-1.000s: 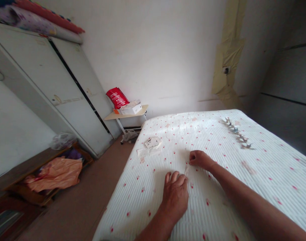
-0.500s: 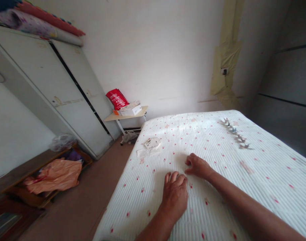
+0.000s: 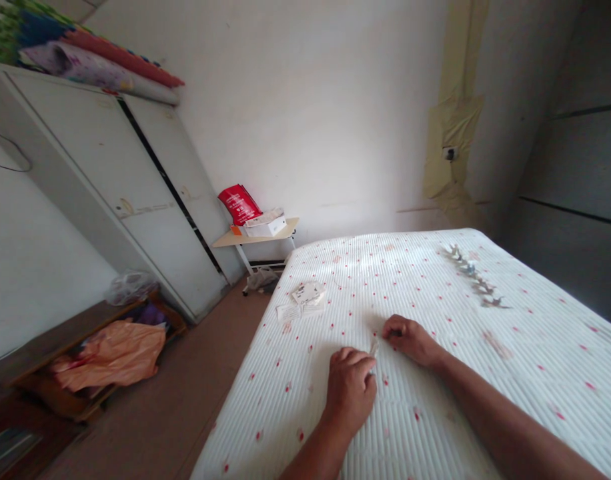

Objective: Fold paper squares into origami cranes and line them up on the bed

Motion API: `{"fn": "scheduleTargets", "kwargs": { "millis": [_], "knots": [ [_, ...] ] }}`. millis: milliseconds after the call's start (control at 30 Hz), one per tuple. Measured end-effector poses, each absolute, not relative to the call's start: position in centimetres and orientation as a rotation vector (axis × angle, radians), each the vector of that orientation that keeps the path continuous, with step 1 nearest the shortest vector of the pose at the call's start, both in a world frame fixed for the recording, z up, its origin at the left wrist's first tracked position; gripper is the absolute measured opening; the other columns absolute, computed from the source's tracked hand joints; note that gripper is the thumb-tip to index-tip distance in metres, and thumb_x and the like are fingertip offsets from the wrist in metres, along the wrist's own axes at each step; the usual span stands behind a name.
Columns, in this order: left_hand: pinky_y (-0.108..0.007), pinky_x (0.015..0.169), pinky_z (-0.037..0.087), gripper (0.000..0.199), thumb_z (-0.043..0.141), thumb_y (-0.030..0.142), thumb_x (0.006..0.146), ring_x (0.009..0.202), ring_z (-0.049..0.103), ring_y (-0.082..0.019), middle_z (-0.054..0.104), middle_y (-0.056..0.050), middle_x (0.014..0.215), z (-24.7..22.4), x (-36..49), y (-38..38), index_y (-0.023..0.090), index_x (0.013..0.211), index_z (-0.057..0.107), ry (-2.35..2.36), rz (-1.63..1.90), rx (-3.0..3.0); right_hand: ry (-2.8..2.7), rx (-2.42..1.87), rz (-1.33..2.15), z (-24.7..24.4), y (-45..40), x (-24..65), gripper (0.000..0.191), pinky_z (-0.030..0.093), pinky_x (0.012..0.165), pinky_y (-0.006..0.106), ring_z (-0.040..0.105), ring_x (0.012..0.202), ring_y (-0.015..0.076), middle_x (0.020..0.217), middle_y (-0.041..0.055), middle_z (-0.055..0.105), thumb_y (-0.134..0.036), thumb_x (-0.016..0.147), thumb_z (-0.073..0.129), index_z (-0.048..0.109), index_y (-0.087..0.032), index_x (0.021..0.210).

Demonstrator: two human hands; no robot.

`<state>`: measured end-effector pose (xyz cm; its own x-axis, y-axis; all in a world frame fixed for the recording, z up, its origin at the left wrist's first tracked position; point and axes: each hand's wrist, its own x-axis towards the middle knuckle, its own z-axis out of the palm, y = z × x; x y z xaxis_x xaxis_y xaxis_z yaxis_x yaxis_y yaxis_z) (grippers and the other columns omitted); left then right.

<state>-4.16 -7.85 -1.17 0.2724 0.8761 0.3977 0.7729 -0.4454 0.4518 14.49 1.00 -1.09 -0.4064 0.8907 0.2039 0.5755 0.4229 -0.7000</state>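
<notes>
My left hand (image 3: 350, 387) rests on the patterned bed cover (image 3: 425, 393), with its fingers bent and pressed together. From its fingertips sticks out a small pale folded piece of paper (image 3: 374, 347), partly hidden by the fingers. To the right and slightly farther off, my right hand (image 3: 409, 339) lies low on the cover, its fingers curled inward; whether anything is in them is hidden. Beyond the left hand lie loose sheets of paper (image 3: 308, 293), one with print. A row of several small folded paper birds (image 3: 470, 270) stands on the right side of the bed.
A small table (image 3: 280, 230) against the wall holds a red bag (image 3: 239, 205) and a white box (image 3: 265, 227). On the left are a tall cabinet (image 3: 150, 180) and a low wooden bench with an orange plastic bag (image 3: 115, 353). The bed's left edge drops to the floor.
My right hand has moved a little right, away from my left, and its fingers have curled in. The folded paper by my left fingertips has come into sight. The view has tilted slightly up.
</notes>
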Motion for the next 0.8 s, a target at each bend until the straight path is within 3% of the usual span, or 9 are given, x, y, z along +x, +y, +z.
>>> {"fn": "scheduleTargets", "kwargs": {
  "millis": [133,400,800],
  "knots": [
    [-0.036,0.082,0.038,0.026,0.052,0.008,0.067,0.086,0.054,-0.019,0.066,0.000,0.083,-1.6,-3.9,-7.4,0.023,0.085,0.063,1.612,1.001,2.239,-2.079,-1.046,0.748,-1.7,0.2,14.5,0.017,0.044,0.068,0.024,0.056,0.072,0.0135,0.077,0.0017,0.058,-0.009,0.070,0.047,0.061,-0.019,0.068],
    [-0.034,0.076,0.036,0.016,0.062,0.015,0.064,0.081,0.054,-0.019,0.064,0.000,0.079,-1.2,-2.5,-6.7,0.021,0.078,0.059,1.843,0.930,2.168,-2.144,-1.102,0.695,-1.9,0.0,14.1,0.018,0.045,0.071,0.025,0.059,0.078,0.0140,0.088,0.0028,0.060,-0.015,0.078,0.047,0.064,-0.021,0.075],
    [-0.033,0.070,0.038,0.030,0.051,0.001,0.065,0.077,0.055,-0.019,0.064,-0.001,0.076,-1.7,-2.1,-5.9,0.021,0.085,0.060,1.891,0.971,2.239,-2.174,-1.111,0.700,-1.2,-0.3,14.1,0.025,0.044,0.073,0.025,0.059,0.081,0.0138,0.095,0.0020,0.059,-0.009,0.074,0.047,0.065,-0.022,0.083]
  ]
}}
